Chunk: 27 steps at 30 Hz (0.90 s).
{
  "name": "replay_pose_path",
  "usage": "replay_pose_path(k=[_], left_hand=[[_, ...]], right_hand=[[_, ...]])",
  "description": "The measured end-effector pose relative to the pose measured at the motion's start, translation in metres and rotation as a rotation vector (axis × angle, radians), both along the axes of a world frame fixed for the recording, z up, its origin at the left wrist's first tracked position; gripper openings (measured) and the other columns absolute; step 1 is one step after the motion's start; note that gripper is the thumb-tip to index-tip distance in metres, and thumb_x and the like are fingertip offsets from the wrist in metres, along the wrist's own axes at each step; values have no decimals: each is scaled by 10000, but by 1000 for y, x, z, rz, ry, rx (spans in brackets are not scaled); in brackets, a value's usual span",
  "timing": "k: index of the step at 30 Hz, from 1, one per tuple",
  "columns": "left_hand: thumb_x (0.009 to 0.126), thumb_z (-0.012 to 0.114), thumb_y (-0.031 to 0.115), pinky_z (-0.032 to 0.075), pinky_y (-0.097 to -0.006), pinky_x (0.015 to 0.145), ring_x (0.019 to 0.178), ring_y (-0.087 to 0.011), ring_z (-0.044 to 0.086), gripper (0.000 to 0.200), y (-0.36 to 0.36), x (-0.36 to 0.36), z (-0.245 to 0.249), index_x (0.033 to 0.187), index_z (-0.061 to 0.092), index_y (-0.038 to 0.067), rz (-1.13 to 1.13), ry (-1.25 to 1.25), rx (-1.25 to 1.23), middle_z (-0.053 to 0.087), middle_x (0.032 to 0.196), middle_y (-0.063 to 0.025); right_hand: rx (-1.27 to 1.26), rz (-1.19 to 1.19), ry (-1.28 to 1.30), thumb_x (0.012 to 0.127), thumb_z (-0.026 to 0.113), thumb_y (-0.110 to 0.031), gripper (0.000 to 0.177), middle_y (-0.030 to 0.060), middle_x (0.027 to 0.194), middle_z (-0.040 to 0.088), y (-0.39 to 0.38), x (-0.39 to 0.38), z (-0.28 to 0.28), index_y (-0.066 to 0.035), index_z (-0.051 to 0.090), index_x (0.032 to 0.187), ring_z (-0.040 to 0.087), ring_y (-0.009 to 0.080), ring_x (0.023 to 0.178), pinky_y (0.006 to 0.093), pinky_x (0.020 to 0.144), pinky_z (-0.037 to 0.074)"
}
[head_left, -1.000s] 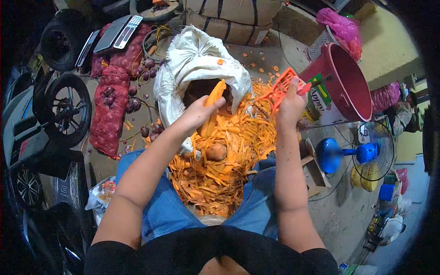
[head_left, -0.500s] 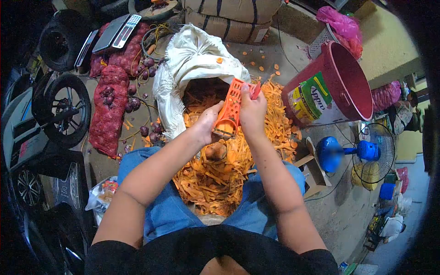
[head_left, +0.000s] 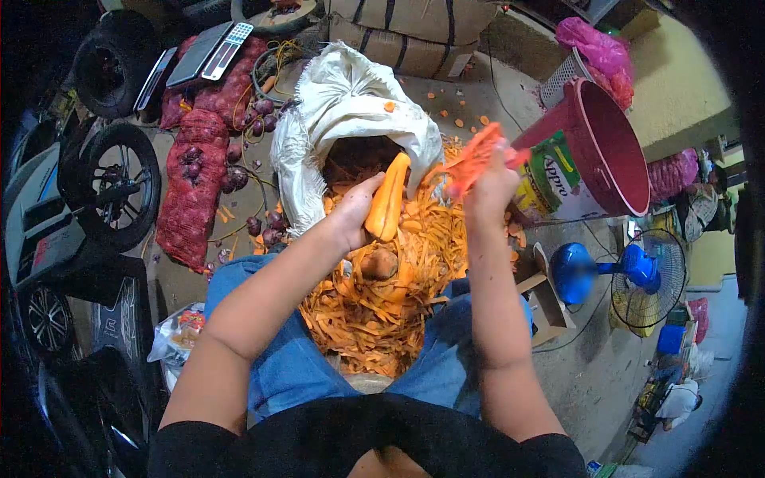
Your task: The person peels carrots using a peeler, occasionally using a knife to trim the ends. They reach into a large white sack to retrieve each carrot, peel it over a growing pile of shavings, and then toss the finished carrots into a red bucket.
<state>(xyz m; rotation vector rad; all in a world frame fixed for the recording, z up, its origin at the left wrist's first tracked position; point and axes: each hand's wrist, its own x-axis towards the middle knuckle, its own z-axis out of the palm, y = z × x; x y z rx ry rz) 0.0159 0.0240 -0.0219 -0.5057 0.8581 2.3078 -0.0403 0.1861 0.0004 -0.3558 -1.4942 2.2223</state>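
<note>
A peeled orange carrot (head_left: 387, 201) is gripped in my left hand (head_left: 356, 213), its narrower end pointing up and away from me. My right hand (head_left: 494, 191) is closed round a red-orange plastic peeler (head_left: 480, 155) with a perforated body, which is smeared by motion. The peeler is apart from the carrot, off to its right and near the big red bucket (head_left: 550, 159). Below both hands lies a heap of carrot peelings (head_left: 366, 319), with a rounded brownish thing (head_left: 380, 264) among them. Behind the carrot, a white woven sack (head_left: 351, 88) gapes open.
Red net bags of onions (head_left: 190, 191) lie on the left, with a scale (head_left: 211, 56) on top, beside a motorcycle wheel (head_left: 119, 179). On the right stand a blue fan (head_left: 637, 267) and an open cardboard box (head_left: 546, 307). Wrapped bales (head_left: 398, 40) are at the back.
My right hand has swung the peeler away from the carrot, to the right. The carrot, earlier mostly covered by the peeler, now shows in my left hand, which stays nearly in place.
</note>
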Motion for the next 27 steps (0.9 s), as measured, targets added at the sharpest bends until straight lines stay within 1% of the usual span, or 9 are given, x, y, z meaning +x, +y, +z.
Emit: replay_pose_path(k=[3,5,10,16,18,20,21,24,27], left_hand=[[847,260,335,478,-293,522,599,-187,554,359,6,0,3,957,466,62,10,-47,37,557,758,-79],[852,241,328,486,-291,554,635,-178,566,360,9,2,9,976,470,79,-1,-33,60,571,800,-70],[854,253,326,485,-284,547,629,-166,564,345,12,4,10,973,471,87,36,-74,21,571,783,-55],[854,248,354,475,-291,568,638,-161,556,377,16,10,6,965,466,66,-27,15,-23,559,784,-61],[857,233,358,466,-295,578,629,-158,548,395,19,14,7,948,467,54,-81,46,-82,552,766,-66],[854,253,359,465,-285,570,631,-157,549,389,22,21,14,928,471,45,-184,46,-152,551,750,-69],[846,304,358,467,-268,618,706,-146,557,381,17,26,19,991,468,46,-268,45,-124,563,838,-61],[844,311,360,464,-262,625,718,-140,557,390,15,25,21,993,475,39,-329,76,-139,562,861,-65],[847,315,346,458,-255,635,724,-128,555,387,8,31,31,995,474,25,-401,148,-176,559,881,-71]], right_hand=[[167,160,-33,807,469,-203,201,23,679,496,-32,20,-8,-4,477,781,433,88,565,248,526,377],[473,265,-101,808,466,-195,197,19,645,492,-46,34,-7,-1,481,782,428,75,565,240,523,373],[372,273,28,809,458,-183,201,52,607,499,-51,38,-6,11,486,761,433,117,546,267,518,370],[688,117,-4,791,464,-160,192,100,568,496,-42,32,-13,20,488,729,454,156,522,298,509,367],[780,6,-12,789,457,-179,215,124,582,515,-39,28,-8,24,497,730,481,212,525,326,516,372],[733,-70,0,791,450,-190,231,138,596,523,-19,10,-15,28,501,734,489,241,534,339,521,373],[689,-145,11,794,443,-200,246,151,611,530,-7,0,-17,32,504,737,497,270,543,352,526,373],[841,-285,-275,792,452,-198,253,145,618,538,16,-13,-15,39,509,724,506,245,545,342,520,375],[873,-518,-149,797,454,-205,269,109,602,529,52,-34,-39,45,508,713,481,191,525,317,508,370]])
